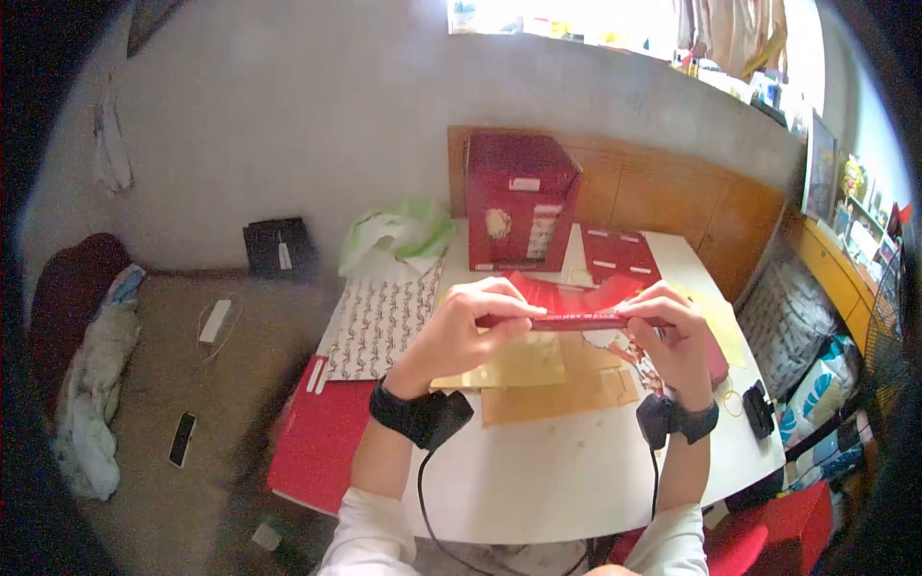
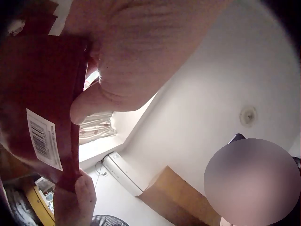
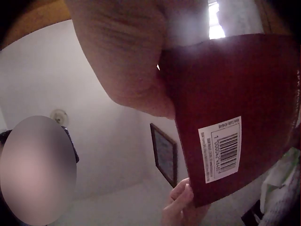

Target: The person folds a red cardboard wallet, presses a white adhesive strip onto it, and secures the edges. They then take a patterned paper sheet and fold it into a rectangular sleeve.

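Note:
Both hands hold a flat red card wallet [image 1: 580, 321] by its two ends, above the table. White lettering runs along its near edge, and a white barcode label [image 3: 222, 149] shows on one face in the right wrist view. My left hand [image 1: 469, 324] pinches the left end between thumb and fingers. The opposite end is pinched by my right hand [image 1: 680, 338]. Under the hands lie a yellow sheet [image 1: 528, 363] and a tan paper piece [image 1: 552, 403], with part of a patterned white-and-red item [image 1: 645, 372] beside the right hand.
A tall dark red box [image 1: 519, 197] stands at the back of the white table [image 1: 538, 490]. Red folders [image 1: 619, 252] lie beside it. Patterned paper [image 1: 384, 322] and a green-white plastic bag [image 1: 399, 235] sit left; a black clip-like object [image 1: 759, 411] lies right. Cables hang from the wristbands.

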Tool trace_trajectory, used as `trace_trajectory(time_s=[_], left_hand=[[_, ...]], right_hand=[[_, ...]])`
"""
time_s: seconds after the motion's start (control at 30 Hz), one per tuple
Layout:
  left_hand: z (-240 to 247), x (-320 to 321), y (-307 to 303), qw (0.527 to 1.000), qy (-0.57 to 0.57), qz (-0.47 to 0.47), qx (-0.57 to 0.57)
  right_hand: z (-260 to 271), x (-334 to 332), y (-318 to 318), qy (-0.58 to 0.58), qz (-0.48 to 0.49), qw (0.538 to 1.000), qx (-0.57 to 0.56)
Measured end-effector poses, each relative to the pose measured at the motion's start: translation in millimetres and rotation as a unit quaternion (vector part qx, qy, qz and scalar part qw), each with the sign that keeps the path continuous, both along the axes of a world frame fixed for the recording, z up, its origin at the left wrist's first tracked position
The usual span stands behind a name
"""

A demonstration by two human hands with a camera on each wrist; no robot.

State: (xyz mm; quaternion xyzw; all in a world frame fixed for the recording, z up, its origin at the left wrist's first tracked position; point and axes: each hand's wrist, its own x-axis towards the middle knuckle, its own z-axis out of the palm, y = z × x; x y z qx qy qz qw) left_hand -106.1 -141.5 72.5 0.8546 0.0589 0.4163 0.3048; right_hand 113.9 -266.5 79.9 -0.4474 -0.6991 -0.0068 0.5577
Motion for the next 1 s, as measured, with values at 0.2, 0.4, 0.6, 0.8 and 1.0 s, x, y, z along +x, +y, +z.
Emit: trace_trajectory(time_s=[0.2, 0.4, 0.6, 0.8, 1.0], left_hand=[[1, 0, 3, 1.0, 0.012, -0.004, 0.011], [0, 2, -1, 0.999, 0.007, 0.025, 0.024], [-6, 5, 15, 0.994, -0.111, 0.003, -0.018], [-9, 15, 3, 0.967, -0.207, 0.026, -0.145], [-26, 42, 4, 0.938, -0.308, 0.008, -0.156]], right_hand=[[0, 2, 1, -0.016, 0.002, 1.0, -0.01], [-2, 4, 3, -0.065, -0.019, 0.997, 0.031], [-1, 8, 2, 0.008, -0.017, 0.998, 0.065], [-5, 10, 3, 0.036, -0.007, 0.996, 0.084], [-12, 12, 12, 0.171, -0.012, 0.983, 0.063]])
